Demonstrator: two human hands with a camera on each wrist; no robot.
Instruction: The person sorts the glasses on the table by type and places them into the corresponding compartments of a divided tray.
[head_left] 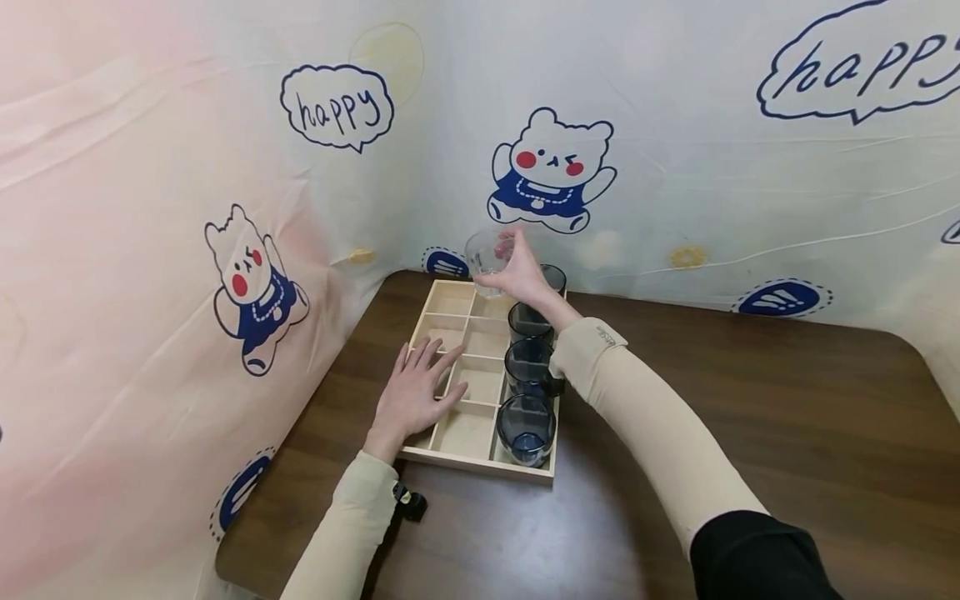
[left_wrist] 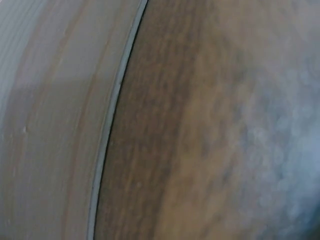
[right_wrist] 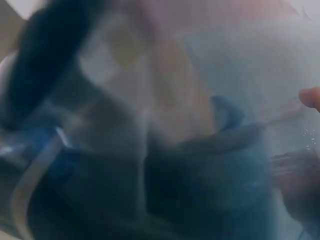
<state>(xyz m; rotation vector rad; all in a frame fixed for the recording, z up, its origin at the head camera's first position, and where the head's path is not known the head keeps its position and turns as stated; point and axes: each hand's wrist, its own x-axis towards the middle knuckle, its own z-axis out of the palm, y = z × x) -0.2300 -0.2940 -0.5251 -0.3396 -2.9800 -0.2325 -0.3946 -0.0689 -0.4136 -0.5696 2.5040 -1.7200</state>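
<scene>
My right hand (head_left: 525, 273) grips a clear glass (head_left: 482, 254) by its side, above the back of a pale wooden divided box (head_left: 480, 465). Fingers spread, my left hand (head_left: 411, 398) lies over the box's left column; exact contact is hard to tell. Several dark tinted glasses (head_left: 527, 429) stand in a row in the right column, the rear ones partly hidden by my right hand and sleeve. Up close and blurred, a dark glass (right_wrist: 210, 185) fills the right wrist view, with a fingertip (right_wrist: 311, 97) at its edge. The left wrist view shows only the box's wood (left_wrist: 55, 125) and the table.
The box rests on a dark brown wooden table (head_left: 750, 417), which stretches far to the right. A printed cloth (head_left: 675, 192) hangs behind and along the left side, close to the table's edge. A small black device (head_left: 411, 504) sits at my left wrist.
</scene>
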